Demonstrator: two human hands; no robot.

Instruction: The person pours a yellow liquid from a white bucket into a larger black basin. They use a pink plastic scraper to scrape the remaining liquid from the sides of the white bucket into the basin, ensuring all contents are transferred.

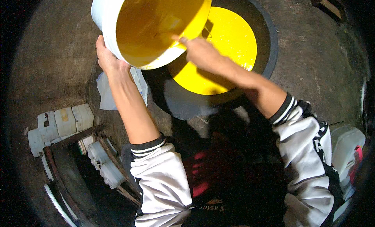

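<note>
A white plastic bucket [152,27] is tipped on its side at the top, its mouth facing me. Yellowish residue coats the inner wall. Under its lower left side, my left hand [110,57] holds it near the rim. My right hand [202,52] is blurred at the bucket's right rim, with fingers reaching into the mouth. Whether it grips anything is unclear. Bright yellow liquid [234,45] fills the middle of a round dark tub [274,42] below the right forearm. The bucket hides the tub's upper left part.
Beside the tub lies a pale plastic sheet or bag [107,93]. Several whitish plastic jugs [66,121] stand at the left, with more jugs [111,174] by a curved dark frame [55,165]. A translucent container [347,147] is at the right. A wooden object [328,7] sits at the upper right.
</note>
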